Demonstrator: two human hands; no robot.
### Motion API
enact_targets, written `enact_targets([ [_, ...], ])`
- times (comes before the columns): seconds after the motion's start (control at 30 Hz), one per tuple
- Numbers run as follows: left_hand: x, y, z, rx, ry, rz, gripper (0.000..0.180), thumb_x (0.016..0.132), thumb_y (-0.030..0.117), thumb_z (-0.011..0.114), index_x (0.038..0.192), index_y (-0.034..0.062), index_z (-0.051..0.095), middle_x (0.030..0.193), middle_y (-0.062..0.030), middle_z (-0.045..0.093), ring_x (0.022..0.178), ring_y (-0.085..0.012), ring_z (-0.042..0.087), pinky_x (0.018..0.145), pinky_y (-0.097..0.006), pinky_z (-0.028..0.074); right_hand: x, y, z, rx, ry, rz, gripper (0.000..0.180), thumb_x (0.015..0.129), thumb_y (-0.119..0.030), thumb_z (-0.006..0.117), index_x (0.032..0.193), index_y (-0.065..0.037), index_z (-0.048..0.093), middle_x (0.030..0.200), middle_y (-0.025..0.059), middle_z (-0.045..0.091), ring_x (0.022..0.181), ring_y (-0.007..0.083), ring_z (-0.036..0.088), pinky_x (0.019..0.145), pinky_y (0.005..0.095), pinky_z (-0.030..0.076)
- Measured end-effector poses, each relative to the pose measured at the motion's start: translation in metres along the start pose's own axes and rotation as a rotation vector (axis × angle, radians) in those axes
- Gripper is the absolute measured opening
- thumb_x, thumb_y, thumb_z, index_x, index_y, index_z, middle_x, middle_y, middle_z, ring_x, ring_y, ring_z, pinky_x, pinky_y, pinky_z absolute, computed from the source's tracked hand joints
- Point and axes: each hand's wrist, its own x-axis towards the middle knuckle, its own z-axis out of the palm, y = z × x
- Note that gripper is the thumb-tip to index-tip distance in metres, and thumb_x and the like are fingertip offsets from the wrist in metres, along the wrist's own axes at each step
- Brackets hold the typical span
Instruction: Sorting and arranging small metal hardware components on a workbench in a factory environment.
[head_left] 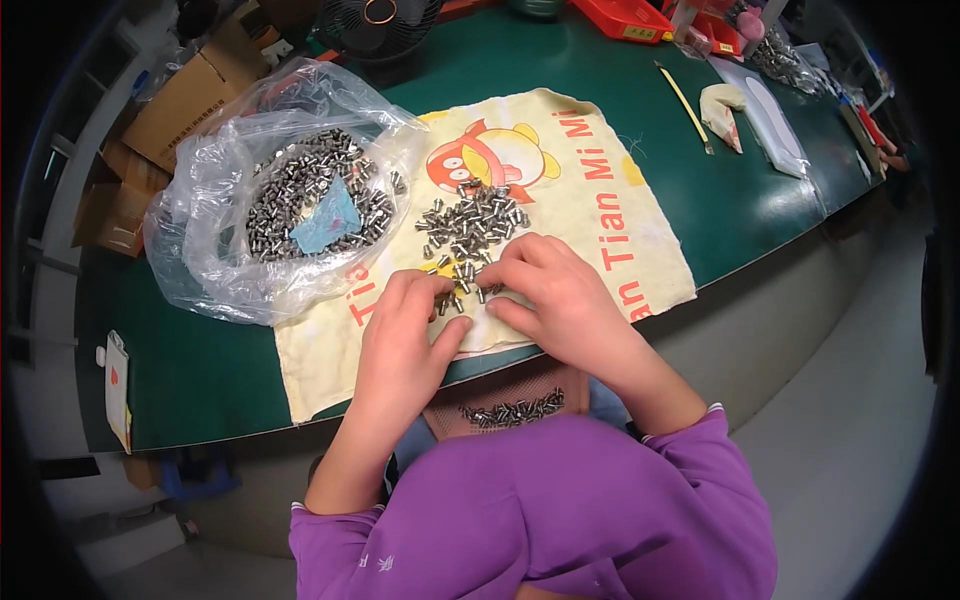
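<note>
Both hands work at the near edge of a loose pile of small, shiny metal parts (475,218), shaped like stubby screws. The pile lies on a cream printed cloth (640,215). My left hand (402,325) is curled with thumb and forefinger apart, a few metal parts lying between them. From the right, the thumb and forefinger of my right hand (555,295) close around a metal part; its other fingers are bent. Low in my lap, below the table edge, a pink basket (445,418) holds more such parts.
A clear plastic bag (200,255) full of the parts, with a blue scrap (328,218) on top, stands at left. Behind are cardboard boxes (190,100) and a black fan (380,30). Red trays (625,18), a yellow stick (685,105) and plastic packets occupy the green table's (520,50) far right.
</note>
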Motion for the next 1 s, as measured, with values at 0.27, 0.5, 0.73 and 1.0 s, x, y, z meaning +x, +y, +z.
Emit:
enact_targets([
  [0.27, -0.001, -0.008, 0.002, 0.066, -0.031, 0.172, 0.024, 0.079, -0.002, 0.073, 0.101, 0.0003, 0.062, 0.101, -0.0124, 0.058, 0.092, -0.0275, 0.062, 0.079, -0.037, 0.052, -0.002, 0.003, -0.003, -0.001, -0.019, 0.04, 0.023, 0.078, -0.008, 0.075, 0.1, -0.009, 0.07, 0.101, 0.0077, 0.059, 0.099, 0.0287, 0.06, 0.085, 0.0387, 0.051],
  [0.5, 0.003, -0.003, 0.008, 0.008, -0.007, 0.111, 0.026, 0.079, 0.001, 0.072, 0.102, 0.0018, 0.062, 0.102, -0.0145, 0.06, 0.098, -0.0347, 0.059, 0.086, -0.043, 0.048, 0.0, 0.004, 0.0, 0.006, -0.02, -0.059, 0.021, 0.078, -0.006, 0.074, 0.098, -0.009, 0.07, 0.097, 0.0071, 0.058, 0.096, 0.0281, 0.059, 0.083, 0.0392, 0.05],
  [0.73, 0.002, -0.007, 0.007, 0.065, 0.016, 0.176, 0.027, 0.078, -0.001, 0.073, 0.102, 0.0015, 0.061, 0.099, -0.0129, 0.061, 0.097, -0.0317, 0.06, 0.086, -0.04, 0.049, -0.002, 0.002, -0.003, -0.079, -0.021, -0.06, 0.017, 0.078, -0.01, 0.074, 0.093, -0.008, 0.067, 0.093, 0.0078, 0.056, 0.091, 0.0284, 0.057, 0.079, 0.0392, 0.049],
  [1.0, 0.005, -0.005, 0.01, 0.086, 0.02, 0.161, 0.026, 0.078, -0.001, 0.072, 0.1, 0.0022, 0.06, 0.101, -0.0127, 0.062, 0.099, -0.0316, 0.059, 0.087, -0.04, 0.048, -0.006, 0.006, 0.005, -0.111, 0.034, -0.089, 0.02, 0.077, -0.016, 0.077, 0.089, -0.008, 0.063, 0.093, 0.0078, 0.054, 0.089, 0.0287, 0.056, 0.076, 0.04, 0.048],
])
